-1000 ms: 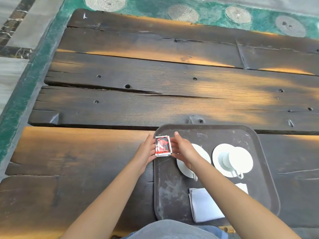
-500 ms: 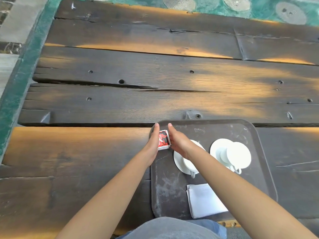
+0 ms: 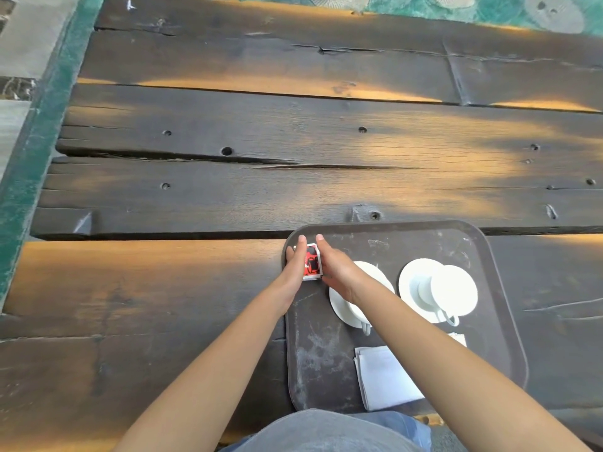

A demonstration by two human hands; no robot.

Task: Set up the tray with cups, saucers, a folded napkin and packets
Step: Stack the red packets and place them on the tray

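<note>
While both hands press in on a small stack of red, black and white packets (image 3: 311,263), the view looks straight down on a dark plank table (image 3: 163,288). The wood at the left carries nothing of the task.

The left hand (image 3: 292,267) reaches in over the left rim of a dark tray (image 3: 321,350). Its fingers are straight and pressed together, flat against the stack's left side. The packets sit in the tray's far left corner, long axis running near to far, directly between the two hands. The right hand (image 3: 337,272) mirrors the left, fingers straight and together against the stack's right side. Both thumbs are hidden. Neither hand is nearer, since each touches the stack.

Just right, the right wrist crosses above a white cup and saucer (image 3: 375,275); drawing that arm back low could brush it. Further right, well clear, stands a second cup and saucer (image 3: 437,290). Toward the near edge a folded white napkin (image 3: 386,376) lies flat, partly under the right forearm.
</note>
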